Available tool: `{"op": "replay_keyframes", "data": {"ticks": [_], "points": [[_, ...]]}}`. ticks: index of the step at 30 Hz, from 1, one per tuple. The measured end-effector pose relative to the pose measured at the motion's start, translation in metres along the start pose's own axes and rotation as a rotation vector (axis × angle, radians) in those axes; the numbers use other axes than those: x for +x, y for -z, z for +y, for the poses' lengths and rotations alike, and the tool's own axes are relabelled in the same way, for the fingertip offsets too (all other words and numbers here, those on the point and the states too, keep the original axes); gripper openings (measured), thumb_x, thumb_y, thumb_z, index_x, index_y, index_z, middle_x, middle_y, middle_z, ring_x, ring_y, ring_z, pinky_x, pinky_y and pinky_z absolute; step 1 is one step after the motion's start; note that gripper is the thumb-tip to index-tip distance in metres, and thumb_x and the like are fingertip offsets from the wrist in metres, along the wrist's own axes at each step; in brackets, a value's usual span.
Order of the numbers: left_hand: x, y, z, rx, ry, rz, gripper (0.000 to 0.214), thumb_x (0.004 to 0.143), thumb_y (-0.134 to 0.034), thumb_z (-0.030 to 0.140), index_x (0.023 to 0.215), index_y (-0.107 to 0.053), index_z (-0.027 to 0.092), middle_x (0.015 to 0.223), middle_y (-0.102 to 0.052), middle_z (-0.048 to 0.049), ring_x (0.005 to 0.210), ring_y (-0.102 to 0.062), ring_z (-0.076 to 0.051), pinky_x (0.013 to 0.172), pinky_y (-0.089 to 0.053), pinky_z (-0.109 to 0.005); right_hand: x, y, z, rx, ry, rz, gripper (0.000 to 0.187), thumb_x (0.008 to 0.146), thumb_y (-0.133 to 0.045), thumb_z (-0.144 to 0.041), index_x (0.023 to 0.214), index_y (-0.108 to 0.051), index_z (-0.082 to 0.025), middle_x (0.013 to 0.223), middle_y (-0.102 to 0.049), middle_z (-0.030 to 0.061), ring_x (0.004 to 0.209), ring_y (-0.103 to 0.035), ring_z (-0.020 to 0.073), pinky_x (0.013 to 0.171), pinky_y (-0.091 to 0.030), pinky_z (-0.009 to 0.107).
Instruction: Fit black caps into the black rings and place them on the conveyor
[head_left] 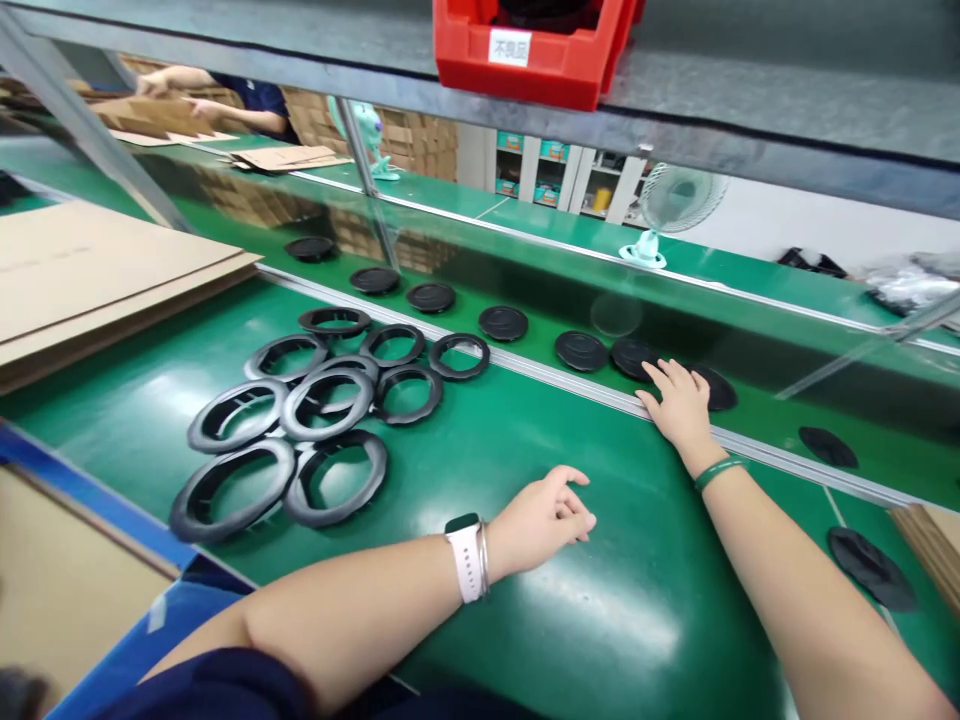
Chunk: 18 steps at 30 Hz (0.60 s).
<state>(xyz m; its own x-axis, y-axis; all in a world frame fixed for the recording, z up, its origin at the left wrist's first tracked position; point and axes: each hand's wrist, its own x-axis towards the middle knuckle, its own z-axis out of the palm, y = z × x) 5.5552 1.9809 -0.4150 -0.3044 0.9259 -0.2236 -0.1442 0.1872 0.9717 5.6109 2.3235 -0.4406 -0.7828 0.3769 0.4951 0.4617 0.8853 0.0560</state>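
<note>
My right hand (pixel 681 408) reaches over the metal rail onto the green belt, fingers spread. Its fingertips are at a round black disc (pixel 632 357), and a second black disc (pixel 718 390) lies partly hidden behind the hand; whether it touches either I cannot tell. My left hand (pixel 541 522) hovers above the green worktop (pixel 600 600), loosely curled with thumb and fingers apart and nothing in it. To its left lie several black rings (pixel 326 405), some overlapping. More black discs (pixel 503 323) sit in a line along the belt.
Cardboard sheets (pixel 112 270) are stacked at the left. Overhead, a metal shelf (pixel 750 90) carries a red bin (pixel 525 65). Two flat black pieces (pixel 871 568) lie at the right. Beyond stand a small fan (pixel 681 200) and a co-worker's arm (pixel 240 118) near cardboard.
</note>
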Motion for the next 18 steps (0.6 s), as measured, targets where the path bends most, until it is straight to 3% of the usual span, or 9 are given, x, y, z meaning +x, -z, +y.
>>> {"op": "replay_keyframes", "data": {"ticks": [3,8,12,15,18], "points": [[0.0,-0.001,-0.002,-0.005,0.009,-0.014,0.041,0.084,-0.065,0.027,0.122,-0.05,0.018,0.091,-0.068,-0.0046,0.079,-0.07,-0.017,0.071,-0.055,-0.031,0.018,-0.004,-0.014,-0.006,0.078,0.043,0.045,0.096,-0.05,-0.03,0.136,-0.058,-0.013,0.137,-0.056,0.0152,0.131,-0.044,0.0296,0.109,-0.028,0.046],[0.001,0.009,-0.002,0.077,-0.041,-0.004,0.038,0.084,-0.065,0.029,0.12,-0.055,0.019,0.094,-0.07,-0.0051,0.078,-0.069,-0.016,0.07,-0.054,-0.029,0.034,-0.023,-0.01,-0.012,0.03,0.023,0.036,0.093,-0.043,-0.024,0.107,-0.073,-0.01,0.113,-0.069,0.0157,0.111,-0.058,0.0302,0.1,-0.033,0.045],[0.006,0.028,0.007,0.309,-0.183,0.224,0.032,0.085,-0.063,0.03,0.115,-0.06,0.02,0.105,-0.071,-0.0059,0.084,-0.066,-0.015,0.076,-0.053,-0.03,0.029,-0.026,-0.005,-0.003,0.011,0.073,0.035,0.09,-0.043,-0.021,0.102,-0.074,-0.011,0.108,-0.071,0.0151,0.107,-0.062,0.0302,0.099,-0.037,0.047],[0.011,0.044,0.013,0.446,-0.257,0.409,0.029,0.086,-0.061,0.029,0.114,-0.061,0.02,0.11,-0.069,-0.0056,0.083,-0.065,-0.015,0.077,-0.054,-0.03,0.019,-0.017,-0.009,0.011,0.031,0.107,0.037,0.087,-0.045,-0.017,0.111,-0.072,-0.012,0.117,-0.068,0.0153,0.117,-0.057,0.0324,0.101,-0.039,0.05],[0.012,0.053,0.017,0.541,-0.301,0.498,0.028,0.087,-0.061,0.028,0.113,-0.061,0.019,0.111,-0.068,-0.006,0.087,-0.064,-0.017,0.083,-0.053,-0.034,0.003,-0.005,-0.018,0.032,0.043,0.118,0.043,0.085,-0.047,-0.017,0.121,-0.069,-0.011,0.126,-0.064,0.0164,0.123,-0.052,0.0337,0.102,-0.042,0.051]]}}
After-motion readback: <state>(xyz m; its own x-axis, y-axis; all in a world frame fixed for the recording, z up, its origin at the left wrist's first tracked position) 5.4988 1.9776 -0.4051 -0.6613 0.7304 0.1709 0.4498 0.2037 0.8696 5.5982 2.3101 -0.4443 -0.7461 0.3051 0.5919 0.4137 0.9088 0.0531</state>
